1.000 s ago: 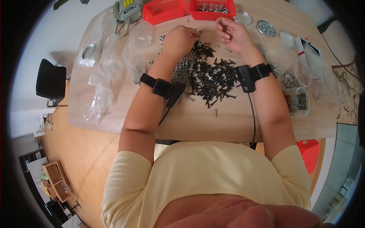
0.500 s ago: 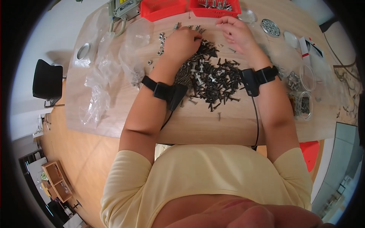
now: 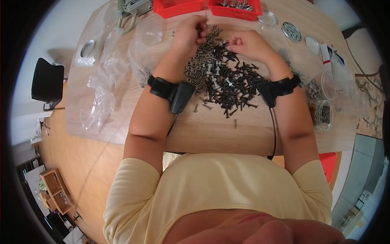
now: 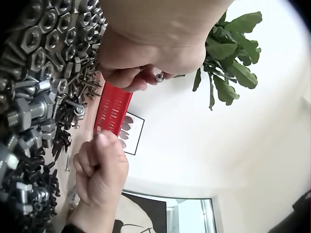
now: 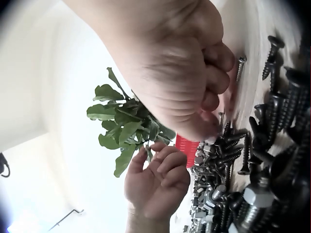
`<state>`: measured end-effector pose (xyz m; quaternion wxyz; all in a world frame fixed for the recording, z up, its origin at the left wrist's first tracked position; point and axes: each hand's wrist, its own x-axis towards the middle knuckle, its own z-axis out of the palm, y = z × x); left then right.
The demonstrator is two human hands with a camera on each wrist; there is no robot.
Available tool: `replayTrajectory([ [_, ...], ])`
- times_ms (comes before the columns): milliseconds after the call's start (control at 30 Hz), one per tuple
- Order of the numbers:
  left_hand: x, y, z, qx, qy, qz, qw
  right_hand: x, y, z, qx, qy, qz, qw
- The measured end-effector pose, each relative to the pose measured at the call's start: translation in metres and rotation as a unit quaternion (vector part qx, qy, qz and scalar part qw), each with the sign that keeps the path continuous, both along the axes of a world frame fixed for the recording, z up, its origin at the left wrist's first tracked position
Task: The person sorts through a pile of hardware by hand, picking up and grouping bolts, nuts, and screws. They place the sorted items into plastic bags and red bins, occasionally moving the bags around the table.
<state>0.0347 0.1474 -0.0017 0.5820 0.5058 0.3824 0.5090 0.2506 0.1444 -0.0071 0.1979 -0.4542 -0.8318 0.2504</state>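
Observation:
At the far left edge of a heap of fasteners, my left hand (image 3: 191, 35) pinches a small shiny metal fastener (image 4: 159, 77); the fingers hide most of it. My right hand (image 3: 252, 45) is beside the heap's far right edge, fingers curled and fingertips close to the dark screws. In the right wrist view those fingertips overlap the screws, and I cannot tell whether they hold one. The heap has black screws (image 3: 243, 83) on the right, hex nuts (image 4: 33, 40) on the left, and larger silver bolts (image 3: 215, 83) among them.
Beyond the hands stand a red basket (image 3: 178, 12) and another red basket (image 3: 235, 15) containing bolts. Clear plastic bags (image 3: 97, 93) lie at left. Round lids, a dish of small parts (image 3: 291, 31) and a clear jar (image 3: 325, 114) are at right. A loose screw (image 3: 235, 123) lies near the front.
My left hand has moved away from me and slightly left, uncovering nuts and screws at the heap's far end. My right hand has come down from near the basket to the heap's edge.

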Motion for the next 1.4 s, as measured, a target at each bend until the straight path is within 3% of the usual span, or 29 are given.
replayTrajectory([
  [33, -0.005, 0.002, 0.002, -0.161, -0.25, -0.05, 0.954, 0.001, 0.001, 0.003, -0.05, 0.055, -0.02, 0.997],
  [100, -0.002, -0.002, 0.006, -0.163, -0.249, -0.025, 0.954, 0.007, 0.004, 0.006, -0.101, 0.108, -0.041, 0.988],
  [133, -0.002, -0.003, 0.006, -0.165, -0.248, 0.001, 0.955, 0.015, 0.009, 0.005, -0.248, 0.324, -0.004, 0.913],
  [167, -0.002, -0.001, 0.003, -0.165, -0.249, 0.002, 0.954, 0.018, 0.011, 0.007, -0.378, 0.516, 0.034, 0.768],
  [200, -0.003, 0.003, -0.003, -0.116, -0.117, -0.016, 0.986, 0.018, 0.012, 0.006, -0.378, 0.515, 0.034, 0.768],
  [233, -0.003, 0.005, -0.007, -0.066, 0.017, -0.034, 0.997, 0.018, 0.013, 0.005, -0.394, 0.566, 0.04, 0.723],
  [267, 0.0, 0.001, -0.005, -0.067, 0.018, -0.034, 0.997, 0.017, 0.012, 0.005, -0.407, 0.614, 0.045, 0.674],
  [300, 0.006, -0.005, -0.004, 0.071, 0.223, -0.009, 0.972, 0.016, 0.011, 0.005, -0.407, 0.615, 0.044, 0.674],
  [333, 0.011, -0.009, -0.003, 0.205, 0.414, 0.016, 0.887, 0.014, 0.01, 0.004, -0.376, 0.56, 0.009, 0.738],
  [367, 0.014, -0.009, -0.008, 0.205, 0.414, 0.014, 0.887, 0.01, 0.008, 0.005, -0.341, 0.5, -0.026, 0.796],
  [400, 0.015, -0.009, -0.015, 0.278, 0.484, 0.056, 0.828, 0.006, 0.006, 0.005, -0.34, 0.5, -0.027, 0.796],
  [433, 0.016, -0.009, -0.019, 0.347, 0.546, 0.097, 0.756, 0.001, 0.002, 0.006, -0.245, 0.373, -0.045, 0.894],
  [467, 0.018, -0.011, -0.015, 0.348, 0.545, 0.096, 0.757, -0.002, 0.0, 0.006, -0.142, 0.232, -0.062, 0.96],
  [500, 0.019, -0.015, -0.01, 0.322, 0.569, 0.08, 0.753, -0.002, 0.003, 0.001, -0.142, 0.232, -0.063, 0.96],
  [667, 0.019, -0.015, -0.01, 0.291, 0.583, 0.055, 0.757, -0.011, -0.006, 0.01, -0.045, -0.031, -0.038, 0.998],
  [767, 0.019, -0.013, -0.013, 0.295, 0.569, 0.051, 0.766, -0.014, -0.008, 0.008, -0.026, -0.053, -0.059, 0.996],
  [867, 0.023, -0.013, -0.014, 0.332, 0.521, 0.093, 0.781, -0.014, -0.005, -0.003, 0.019, -0.039, -0.065, 0.997],
  [933, 0.026, -0.014, -0.007, 0.243, 0.402, 0.054, 0.881, -0.014, -0.006, -0.003, 0.006, -0.041, -0.074, 0.996],
  [967, 0.025, -0.014, -0.002, 0.242, 0.403, 0.058, 0.881, -0.014, -0.006, -0.001, -0.007, -0.043, -0.089, 0.995],
  [1000, 0.024, -0.013, 0.002, 0.085, 0.231, 0.026, 0.969, -0.013, -0.005, -0.002, -0.006, -0.044, -0.086, 0.995],
  [1033, 0.023, -0.012, 0.005, -0.076, 0.043, -0.008, 0.996, -0.011, -0.003, -0.002, -0.036, 0.069, -0.091, 0.993],
  [1067, 0.017, -0.008, 0.003, -0.076, 0.042, -0.005, 0.996, -0.009, -0.001, -0.002, -0.066, 0.18, -0.095, 0.977],
  [1100, 0.008, -0.003, 0.001, -0.136, -0.142, -0.072, 0.978, -0.003, 0.004, 0.001, -0.065, 0.179, -0.092, 0.977],
  [1133, 0.002, 0.001, -0.002, -0.19, -0.32, -0.138, 0.918, 0.006, 0.009, 0.006, -0.251, 0.334, -0.051, 0.907],
  [1167, 0.004, -0.003, 0.004, -0.189, -0.32, -0.136, 0.918, 0.008, 0.01, 0.012, -0.421, 0.467, -0.006, 0.778],
  [1200, 0.007, -0.006, 0.009, -0.175, -0.328, -0.081, 0.925, 0.005, 0.008, 0.013, -0.421, 0.466, -0.005, 0.778],
  [1267, 0.019, -0.016, 0.02, -0.159, -0.335, -0.026, 0.928, -0.004, -0.001, 0.013, -0.493, 0.574, -0.01, 0.654],
  [1333, 0.035, -0.028, 0.029, -0.083, -0.286, 0.087, 0.951, -0.017, -0.004, 0.006, -0.489, 0.579, -0.011, 0.653],
  [1400, 0.047, -0.044, 0.036, -0.04, -0.22, 0.104, 0.969, -0.032, -0.011, 0.008, -0.486, 0.583, -0.011, 0.651],
])
